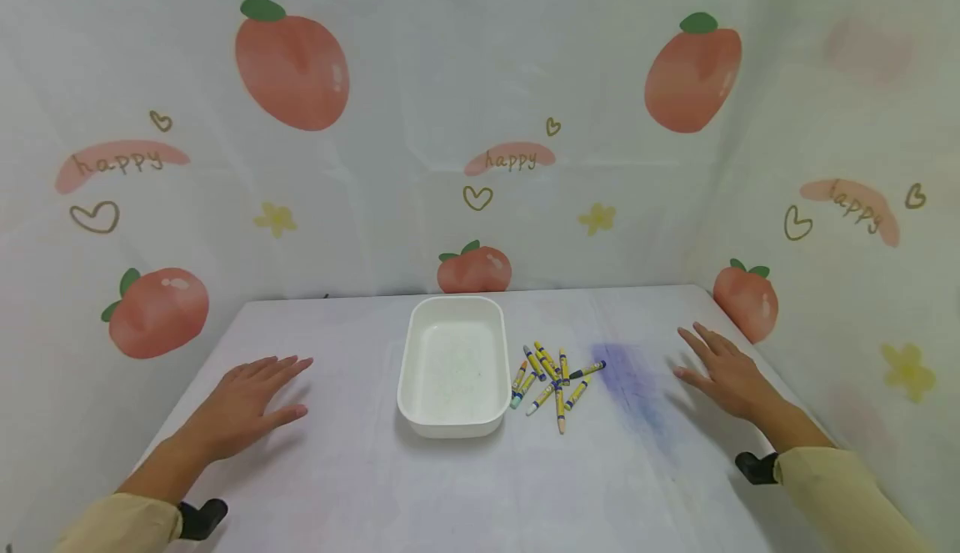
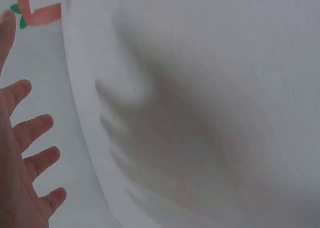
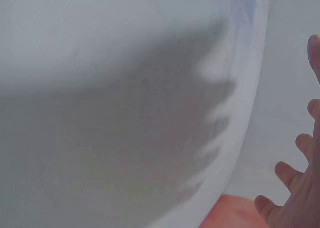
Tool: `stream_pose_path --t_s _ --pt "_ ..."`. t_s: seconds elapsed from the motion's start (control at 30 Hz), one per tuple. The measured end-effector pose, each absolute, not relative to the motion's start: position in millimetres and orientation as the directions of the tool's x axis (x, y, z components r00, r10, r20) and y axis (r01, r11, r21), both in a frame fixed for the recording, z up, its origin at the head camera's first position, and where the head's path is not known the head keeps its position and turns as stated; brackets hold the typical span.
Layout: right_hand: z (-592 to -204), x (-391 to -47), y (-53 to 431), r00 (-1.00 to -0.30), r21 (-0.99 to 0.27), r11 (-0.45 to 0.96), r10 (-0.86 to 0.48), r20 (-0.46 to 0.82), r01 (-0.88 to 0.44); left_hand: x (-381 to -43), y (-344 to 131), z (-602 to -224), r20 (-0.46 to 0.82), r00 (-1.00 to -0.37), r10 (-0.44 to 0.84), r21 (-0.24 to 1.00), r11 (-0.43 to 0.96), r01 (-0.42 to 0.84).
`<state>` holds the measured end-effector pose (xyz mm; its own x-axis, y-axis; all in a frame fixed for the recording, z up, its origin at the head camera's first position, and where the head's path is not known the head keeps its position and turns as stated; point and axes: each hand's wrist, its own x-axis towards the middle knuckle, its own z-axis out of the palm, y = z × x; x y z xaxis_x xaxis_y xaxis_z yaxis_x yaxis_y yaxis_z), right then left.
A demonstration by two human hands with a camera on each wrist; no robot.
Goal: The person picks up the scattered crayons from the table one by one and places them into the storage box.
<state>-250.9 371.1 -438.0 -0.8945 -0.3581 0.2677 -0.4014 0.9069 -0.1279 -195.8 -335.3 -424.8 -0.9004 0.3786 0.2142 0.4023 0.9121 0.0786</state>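
Left of the spread right hand, crisscrossed yellow-wrapped stick crayons lie beside a white, oblong, seemingly plastic tray; the spread left hand is farther.

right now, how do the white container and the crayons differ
The white container is one wide, open-topped piece; the crayons are several thin sticks. The container is plain white; the crayons are mostly yellow. The container stands upright; the crayons lie in a loose cluster. Both rest on the table.
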Motion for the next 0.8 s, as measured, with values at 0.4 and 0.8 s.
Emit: stream_pose_path --t_s 0.4,0.8 --pt "-433.9 -268.3 336.0 -0.894 -0.154 0.891 -0.389 0.223 -0.426 -194.5 -309.8 -425.0 0.217 -0.885 0.411 0.115 0.890 0.442" --pt "-431.5 -281.8 297.4 -0.889 -0.193 0.874 -0.407 0.209 -0.446 -193.5 -281.7 -418.8 0.263 -0.848 0.460 0.136 0.852 0.505"
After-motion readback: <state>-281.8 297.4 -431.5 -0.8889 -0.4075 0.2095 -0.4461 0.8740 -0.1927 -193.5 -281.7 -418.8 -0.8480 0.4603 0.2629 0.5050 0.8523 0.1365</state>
